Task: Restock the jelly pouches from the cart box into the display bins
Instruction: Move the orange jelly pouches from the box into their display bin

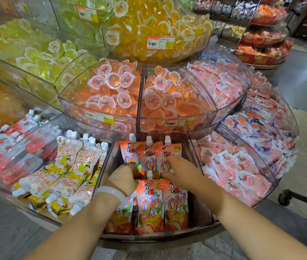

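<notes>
A tiered candy display is filling the view. In the bottom bin (109, 158), both hands are arranging orange jelly pouches (149, 205): the left hand (123, 178) is gripping some, while the right hand (179, 172) is pressing flat on the row just beyond. The bin is looking partly filled; the cart box isn't showing.

Orange spouted jelly pouches (149, 205) are stood upright in two rows inside the clear front display bin (193, 166), white caps uppermost.

Retail shop floor: tiered clear display bins (100, 102) of packaged jelly with barcoded price labels (160, 42); stocked shelves (261, 30) at upper right.
</notes>
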The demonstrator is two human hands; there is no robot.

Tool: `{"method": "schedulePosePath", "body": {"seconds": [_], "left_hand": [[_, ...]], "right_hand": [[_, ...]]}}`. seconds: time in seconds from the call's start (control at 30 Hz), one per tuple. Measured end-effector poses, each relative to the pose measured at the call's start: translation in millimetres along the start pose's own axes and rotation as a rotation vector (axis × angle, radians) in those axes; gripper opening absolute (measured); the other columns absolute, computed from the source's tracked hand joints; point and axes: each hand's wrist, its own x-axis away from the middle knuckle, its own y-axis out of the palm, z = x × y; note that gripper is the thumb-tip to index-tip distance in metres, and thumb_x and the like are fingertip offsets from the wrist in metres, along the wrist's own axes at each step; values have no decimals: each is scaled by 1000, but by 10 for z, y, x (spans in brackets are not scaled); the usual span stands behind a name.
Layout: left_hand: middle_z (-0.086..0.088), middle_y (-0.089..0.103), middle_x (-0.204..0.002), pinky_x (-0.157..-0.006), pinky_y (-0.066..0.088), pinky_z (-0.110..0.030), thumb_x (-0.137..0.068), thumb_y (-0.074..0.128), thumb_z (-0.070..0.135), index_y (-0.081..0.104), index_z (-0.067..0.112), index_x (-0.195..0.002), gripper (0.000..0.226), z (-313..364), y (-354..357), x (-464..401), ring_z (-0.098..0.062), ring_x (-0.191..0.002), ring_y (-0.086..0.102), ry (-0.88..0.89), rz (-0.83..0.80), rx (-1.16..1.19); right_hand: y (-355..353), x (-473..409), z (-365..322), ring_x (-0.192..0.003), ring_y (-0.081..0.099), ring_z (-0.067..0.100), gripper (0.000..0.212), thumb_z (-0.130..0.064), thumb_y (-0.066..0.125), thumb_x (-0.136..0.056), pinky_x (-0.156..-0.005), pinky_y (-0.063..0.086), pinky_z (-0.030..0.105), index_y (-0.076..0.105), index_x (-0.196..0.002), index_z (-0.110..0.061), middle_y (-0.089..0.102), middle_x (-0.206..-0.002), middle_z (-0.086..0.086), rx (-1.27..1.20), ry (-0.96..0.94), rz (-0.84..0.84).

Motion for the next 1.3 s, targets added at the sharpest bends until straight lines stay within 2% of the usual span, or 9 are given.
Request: {"method": "schedulePosePath", "body": {"seconds": [0.07, 0.17, 0.33, 0.57, 0.7, 0.93, 1.1, 1.2, 1.3], "left_hand": [[-13, 54, -121, -94, 47, -31, -81, 67, 29, 59, 19, -121, 42, -16, 37, 24, -29, -111, 56, 16, -19, -33], [-12, 46, -125, -98, 45, -39, -76, 67, 35, 53, 31, -127, 53, -27, 106, 52, -32, -116, 48, 51, -49, -120], [-13, 34, -139, -101, 42, -39, -83, 66, 37, 49, 14, -127, 53, -28, 144, 69, -31, -123, 44, 33, -96, -251], [-7, 43, -131, -99, 42, -39, -87, 61, 32, 48, 18, -129, 46, -19, 54, 74, -28, -123, 44, 235, 119, -105], [-7, 8, -159, -118, 12, -39, -90, 57, 40, 14, 18, -150, 77, 28, -10, 67, -26, -147, 5, 400, 256, -207], [-9, -25, -155, -117, -9, -49, -89, 45, 59, -15, 14, -149, 96, -38, -63, 166, -27, -142, -28, 360, 247, -400], [-8, -35, -151, -116, -8, -48, -89, 45, 58, -24, 14, -145, 100, -15, -160, 364, -25, -141, -29, 351, 280, -360], [-7, -31, -153, -116, -10, -46, -88, 45, 60, -34, 14, -134, 102, 7, -201, 516, -25, -142, -26, 346, 346, -356], [-7, -29, -154, -115, -13, -45, -91, 42, 58, -31, 13, -138, 98, 40, -238, 726, -24, -142, -27, 336, 375, -307]], "right_hand": [[37, 13, -38, -113, 53, 29, 45, -30, 52, -95, -83, 45, 35, 39, -135, -13, 51, -128, 10, 50, 54, -44], [46, 25, -123, -103, 56, 30, 9, -13, 46, -97, -71, 40, 33, 48, -104, -12, 56, -117, 14, 160, 77, -89], [64, 17, -173, -104, 56, 30, 19, 3, 45, -90, -82, 48, 36, 57, -101, -6, 54, -106, 15, 230, 106, -110], [98, 117, -131, -101, 54, 30, 21, -14, 49, -92, -81, 48, 38, 60, -107, -4, 55, -113, 13, 143, 84, 143], [108, 192, -157, -106, 61, 42, 39, -28, 71, -75, -86, 53, 47, 66, -101, -1, 64, -112, 21, 174, 0, 291], [153, 401, -260, -116, 56, 44, 66, -55, 43, -78, -85, 51, 55, 64, -119, -8, 58, -128, 24, 280, 111, 219], [104, 601, -381, -146, -3, 37, 90, -69, 17, -79, -118, 4, 47, 21, -150, -13, 2, -158, 17, 132, 94, 205], [56, 740, -451, -147, -13, 29, 77, -63, 28, -92, -119, -2, 40, 10, -152, -19, -12, -159, 10, 144, 109, 199], [-13, 992, -517, -147, -11, 28, 104, -77, -7, -66, -119, -6, 36, 12, -151, -20, -9, -159, 11, 111, 56, 261]]}}
